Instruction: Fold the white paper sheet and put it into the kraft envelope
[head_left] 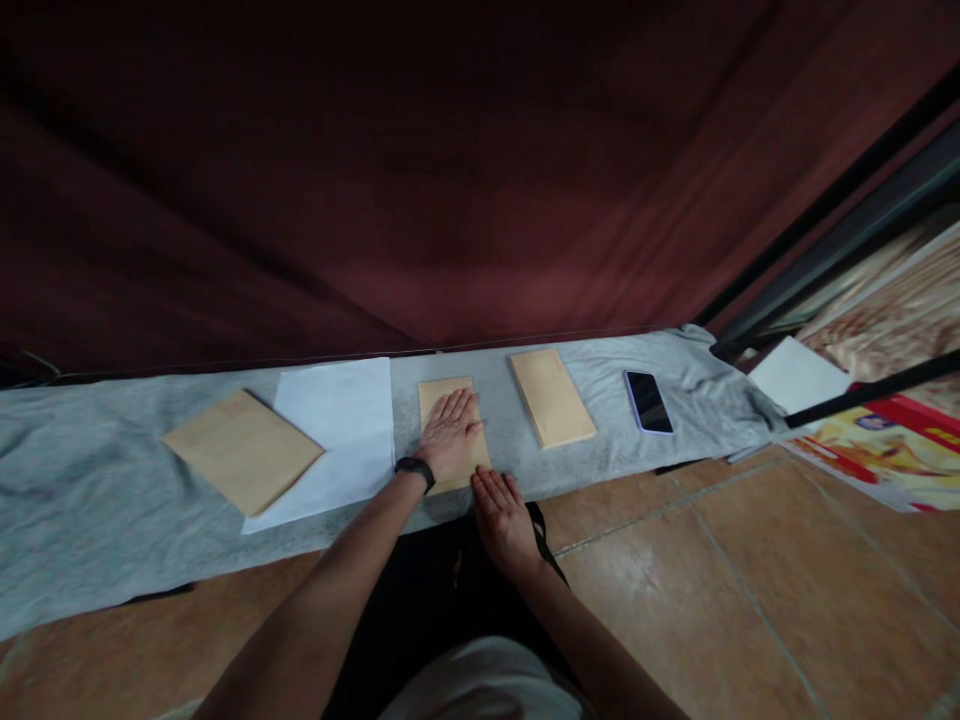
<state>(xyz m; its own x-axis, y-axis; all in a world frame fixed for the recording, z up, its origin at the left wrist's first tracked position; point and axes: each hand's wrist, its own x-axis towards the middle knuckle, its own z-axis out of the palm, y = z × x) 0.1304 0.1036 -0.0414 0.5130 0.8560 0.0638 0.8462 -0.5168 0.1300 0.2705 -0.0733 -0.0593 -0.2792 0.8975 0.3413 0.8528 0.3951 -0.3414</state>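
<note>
A brown paper envelope point(430, 402) lies flat on the grey cloth in front of me, partly covered by my hands. My left hand point(448, 440), with a dark band at the wrist, rests palm down across its middle, fingers stretched out. At the envelope's lower right corner, the fingertips of my right hand point(504, 515) touch down, fingers straight and lying flat. To the right is a neat stack of brown envelopes point(553, 398). Another brown envelope pile point(244, 450) sits at an angle on the left, overlapping white paper point(349, 430).
A grey cloth point(97, 480) covers the long narrow surface, which a dark red curtain point(480, 200) borders behind. A phone point(649, 402) lies at the right. Beyond the dark frame bars are a white box-like object point(799, 375) and a colourful printed package point(892, 450). Tiled floor point(675, 580) shows below.
</note>
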